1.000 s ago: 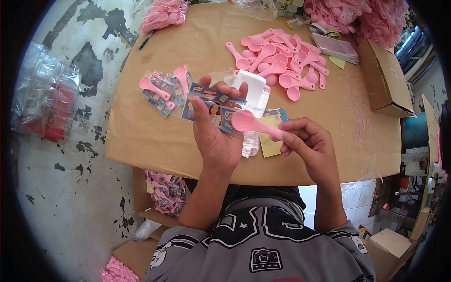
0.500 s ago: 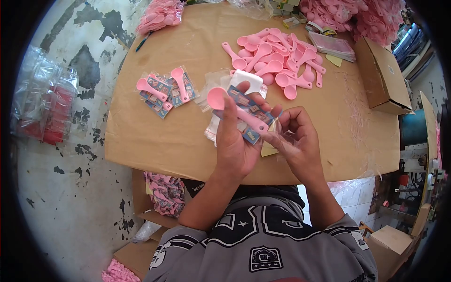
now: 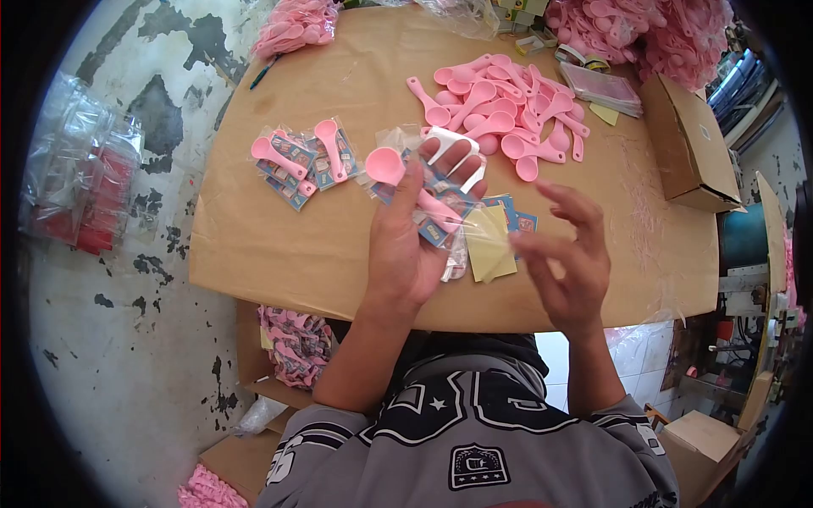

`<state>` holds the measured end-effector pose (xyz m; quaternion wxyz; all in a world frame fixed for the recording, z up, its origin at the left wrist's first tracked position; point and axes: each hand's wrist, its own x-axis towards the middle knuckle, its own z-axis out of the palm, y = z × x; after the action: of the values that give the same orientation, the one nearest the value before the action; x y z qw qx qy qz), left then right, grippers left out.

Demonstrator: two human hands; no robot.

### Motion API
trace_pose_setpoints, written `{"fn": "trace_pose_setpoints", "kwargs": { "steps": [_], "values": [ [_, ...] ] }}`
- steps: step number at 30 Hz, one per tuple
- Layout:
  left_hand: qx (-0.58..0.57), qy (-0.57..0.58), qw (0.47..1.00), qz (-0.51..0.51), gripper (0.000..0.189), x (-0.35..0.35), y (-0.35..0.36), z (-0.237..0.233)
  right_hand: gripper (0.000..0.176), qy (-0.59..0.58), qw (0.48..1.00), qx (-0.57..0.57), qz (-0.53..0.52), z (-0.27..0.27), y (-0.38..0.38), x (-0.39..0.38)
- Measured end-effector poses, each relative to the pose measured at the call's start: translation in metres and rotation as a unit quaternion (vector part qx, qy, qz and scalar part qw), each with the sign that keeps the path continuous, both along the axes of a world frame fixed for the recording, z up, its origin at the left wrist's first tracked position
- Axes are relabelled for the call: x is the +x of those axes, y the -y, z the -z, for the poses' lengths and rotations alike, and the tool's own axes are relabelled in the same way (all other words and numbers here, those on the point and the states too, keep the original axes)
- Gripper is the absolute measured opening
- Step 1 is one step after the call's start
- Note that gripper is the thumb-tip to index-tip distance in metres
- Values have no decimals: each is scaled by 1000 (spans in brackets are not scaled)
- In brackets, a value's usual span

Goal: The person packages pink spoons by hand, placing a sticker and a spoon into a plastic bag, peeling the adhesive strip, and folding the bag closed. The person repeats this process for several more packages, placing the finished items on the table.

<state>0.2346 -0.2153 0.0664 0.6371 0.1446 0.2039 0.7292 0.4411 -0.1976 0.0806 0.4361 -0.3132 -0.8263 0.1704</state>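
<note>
Brown paper covers the worktable (image 3: 279, 245) beneath both hands; cracked, painted floor shows to the left of it.

Head view. I read the left hand (image 3: 402, 245) as grasping one set. A pink spoon (image 3: 385, 165) lies across the palm, its bowl past the thumb. It rests on a printed card (image 3: 440, 207) and a clear sleeve (image 3: 453, 148), with the fingers curled up behind them. I cannot tell whether spoon and card sit inside the sleeve. The right hand (image 3: 567, 254) hovers just to the right, released, fingers spread, holding nothing; it is motion-blurred. On the table between the two hands lie a yellow sheet (image 3: 491, 245) and spare cards (image 3: 517, 216).

Progress, as I judge it:
- Done: a few finished packets (image 3: 301, 165) lie beyond and to the left of the left hand, each a spoon and card in film. A carton of similar packets (image 3: 296, 343) sits below the table edge near the left forearm.
- Left: a large loose spoon pile (image 3: 504, 106) beyond the hands is unpacked, so most of the work is left.
</note>
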Motion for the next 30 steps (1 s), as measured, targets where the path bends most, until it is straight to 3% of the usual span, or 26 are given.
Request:
{"fn": "trace_pose_setpoints", "kwargs": {
  "steps": [2,5,15,16,20,22,24,29,30],
  "values": [
    [-9,-10,1000,0,45,-4,2,-4,37,-9,998,-38,47,-1,-4,7],
    [1,50,998,47,48,-5,4,-2,42,35,997,1,75,1,-12,6],
    [5,26,977,210,63,20,13,-16,38,-2,996,52,-73,-10,-9,-19],
    [-5,43,972,230,64,19,14,-13,37,-42,995,31,-90,-11,-11,-18],
    [-5,-53,991,122,66,10,9,-3,34,-174,967,-92,-164,-10,-20,2],
    [39,-206,973,99,70,7,6,-5,43,-212,952,-200,-94,-14,-13,0],
    [68,-307,944,106,66,5,8,-10,54,-220,928,-293,-67,-14,-9,-1],
    [16,-338,933,121,48,15,14,-11,74,-160,891,-411,-102,-6,-3,-4],
    [0,-339,934,110,48,16,16,-11,69,-180,884,-421,-94,-6,-1,-6]
  ]
}}
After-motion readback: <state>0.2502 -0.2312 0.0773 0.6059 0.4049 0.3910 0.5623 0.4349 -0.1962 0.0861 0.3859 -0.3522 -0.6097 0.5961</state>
